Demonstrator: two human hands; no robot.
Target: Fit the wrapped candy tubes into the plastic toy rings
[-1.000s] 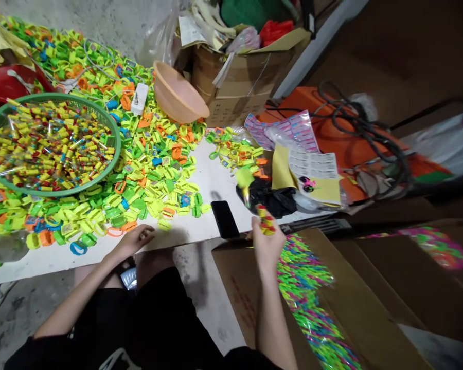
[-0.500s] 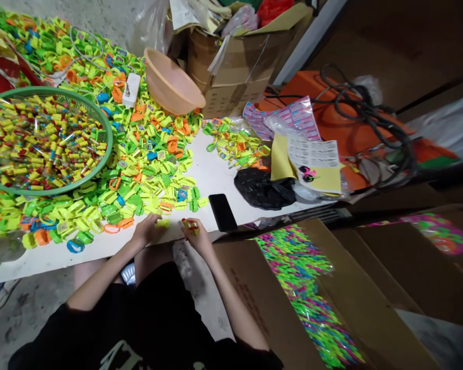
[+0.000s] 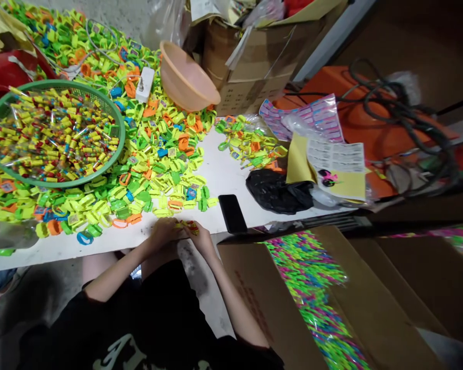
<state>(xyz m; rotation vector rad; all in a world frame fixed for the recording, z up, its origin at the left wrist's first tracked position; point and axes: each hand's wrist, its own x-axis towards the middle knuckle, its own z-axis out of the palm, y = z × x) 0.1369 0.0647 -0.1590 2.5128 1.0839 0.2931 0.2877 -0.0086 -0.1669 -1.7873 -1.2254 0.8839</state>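
My left hand [image 3: 165, 232] is closed at the front edge of the white table [image 3: 216, 169], its fingers on a small yellow-green piece partly hidden by them. Touching or nearly touching it, my right hand [image 3: 199, 237] pinches a small red and yellow piece [image 3: 193, 226]. Loose plastic toy watches [image 3: 146, 198] in green, yellow, orange and blue are heaped just behind my hands. A green basket [image 3: 121, 139] at the left holds many small yellow and red wrapped pieces. To the right of my hands lies a black phone [image 3: 232, 213].
A peach bowl [image 3: 189, 77] and a white power socket [image 3: 144, 85] rest on the heap. A black plastic bag [image 3: 280, 192] and sticker sheets [image 3: 335, 156] lie at right. Below them stands an open carton [image 3: 250, 293] with bright packets. Another carton [image 3: 254, 77] stands behind.
My two hands have come together; the gap between them has closed, and the red and yellow piece now meets the yellow-green one. The view has shifted slightly left.
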